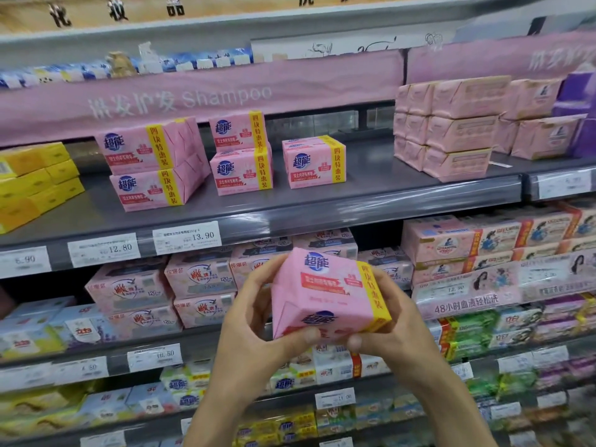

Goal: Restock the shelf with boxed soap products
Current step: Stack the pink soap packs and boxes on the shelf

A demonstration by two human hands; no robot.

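Shelving is seen across the whole frame in the head view. On the grey shelf (354, 201) in the upper half, pink soap packs with yellow bands are set out in three groups: a left stack (151, 162) of two, a middle stack (240, 153) of two just beside it, and a single pack (314, 162) to the right. Yellow boxes (35, 182) are stacked at the far left edge. Paler pink packs (451, 127) are piled at the upper right, well apart from the single pack. Price tags (187, 237) are fixed along the shelf's front lip. The lower shelves are filled with other soap boxes (161, 285).

At lower centre, a held pack (325, 295) of the same kind is kept tilted in front of the lower shelves, below the grey shelf's lip. It is gripped by both hands. The left hand (254, 321) is curled round its left side, with the thumb pressed against the near face. The right hand (387, 324) is wrapped round the yellow-banded right end, with its thumb on that face too. Both forearms are raised from the bottom edge.
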